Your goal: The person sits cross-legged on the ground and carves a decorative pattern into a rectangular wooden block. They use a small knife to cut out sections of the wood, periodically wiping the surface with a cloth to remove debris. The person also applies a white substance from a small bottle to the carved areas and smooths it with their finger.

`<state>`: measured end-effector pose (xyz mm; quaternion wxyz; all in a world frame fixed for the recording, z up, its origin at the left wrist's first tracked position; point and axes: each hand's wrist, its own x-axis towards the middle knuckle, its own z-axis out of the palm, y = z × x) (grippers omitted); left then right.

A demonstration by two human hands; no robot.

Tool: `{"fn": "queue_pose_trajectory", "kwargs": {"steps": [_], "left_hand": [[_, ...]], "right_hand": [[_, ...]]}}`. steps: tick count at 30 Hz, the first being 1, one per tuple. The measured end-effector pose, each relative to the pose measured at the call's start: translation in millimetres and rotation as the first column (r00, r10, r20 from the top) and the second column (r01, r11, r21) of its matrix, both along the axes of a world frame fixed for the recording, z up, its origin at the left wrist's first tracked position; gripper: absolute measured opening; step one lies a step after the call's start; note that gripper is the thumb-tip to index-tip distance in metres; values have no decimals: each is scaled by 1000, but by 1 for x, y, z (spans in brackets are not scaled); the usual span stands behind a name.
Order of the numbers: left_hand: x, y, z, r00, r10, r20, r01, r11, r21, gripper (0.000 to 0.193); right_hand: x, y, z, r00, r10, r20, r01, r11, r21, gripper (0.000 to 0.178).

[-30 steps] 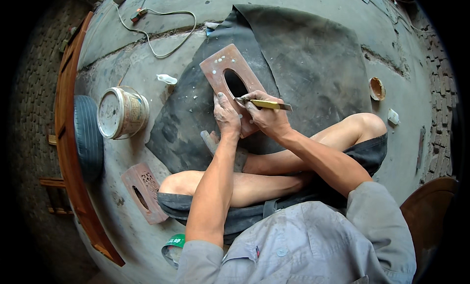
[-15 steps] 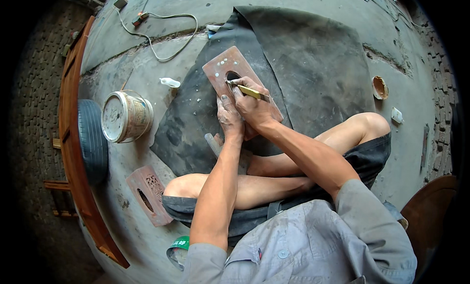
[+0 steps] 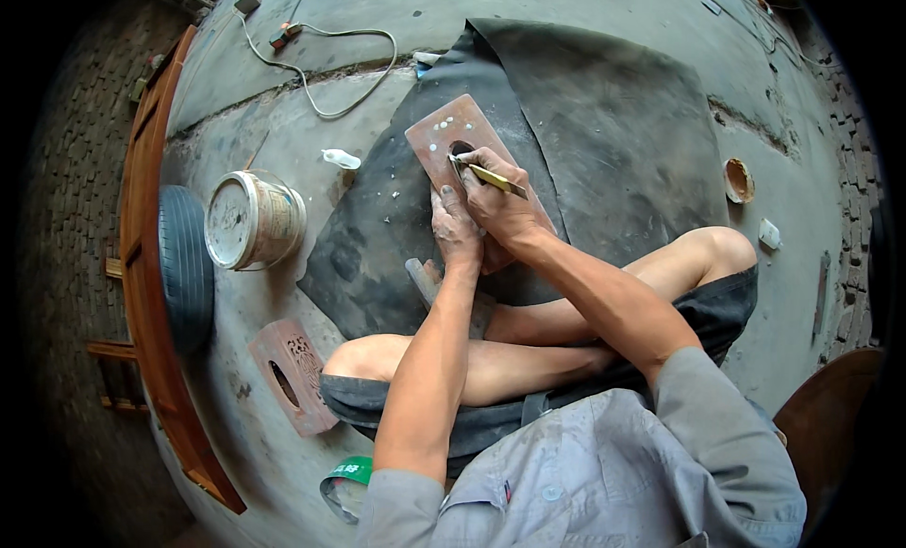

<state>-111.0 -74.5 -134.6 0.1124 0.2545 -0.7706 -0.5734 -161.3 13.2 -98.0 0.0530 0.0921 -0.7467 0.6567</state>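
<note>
A reddish-brown wooden tissue box (image 3: 455,114) with a dark oval slot and several pale spots on its top lies slanted before me. My left hand (image 3: 455,229) is closed on the box's near-left side, steadying it. With my right hand (image 3: 495,201) I grip a yellow-handled knife (image 3: 500,181), its tip at the edge of the oval slot. The knuckles rest on the box top and hide part of it. Under the box spreads a dark rubber sheet (image 3: 623,123).
A second tissue box (image 3: 304,364) with a carved top lies left of my knee. Further left stand a lidded bucket (image 3: 274,222), a tyre (image 3: 184,274) and a wooden frame (image 3: 142,236). A white bottle (image 3: 341,159), a cable (image 3: 354,109) and a bowl (image 3: 739,181) lie around the sheet.
The whole view has shifted slightly, so everything sits a little further right. Both hands keep their hold, and the knife tip remains at the slot's edge.
</note>
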Motion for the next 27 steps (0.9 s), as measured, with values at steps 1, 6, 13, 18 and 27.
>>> {"fn": "queue_pose_trajectory", "kwargs": {"steps": [1,6,13,18,27], "left_hand": [[1,3,3,1000,-7,22,7,1000,3,69],[2,2,-11,971,138,-197,-208,891,-404,52],[16,45,26,975,-220,-3,105,476,-873,66],[-12,67,34,937,-76,340,330,507,-796,115],[-26,3,115,927,-336,168,244,879,410,45]], "right_hand": [[3,10,0,999,24,-33,-22,997,77,10],[30,73,38,999,-16,-31,16,1000,-14,9],[18,193,31,979,-205,18,195,952,236,9],[-23,191,-25,591,76,803,66,988,-142,14],[-7,175,-1,887,-448,115,306,755,579,53]]}}
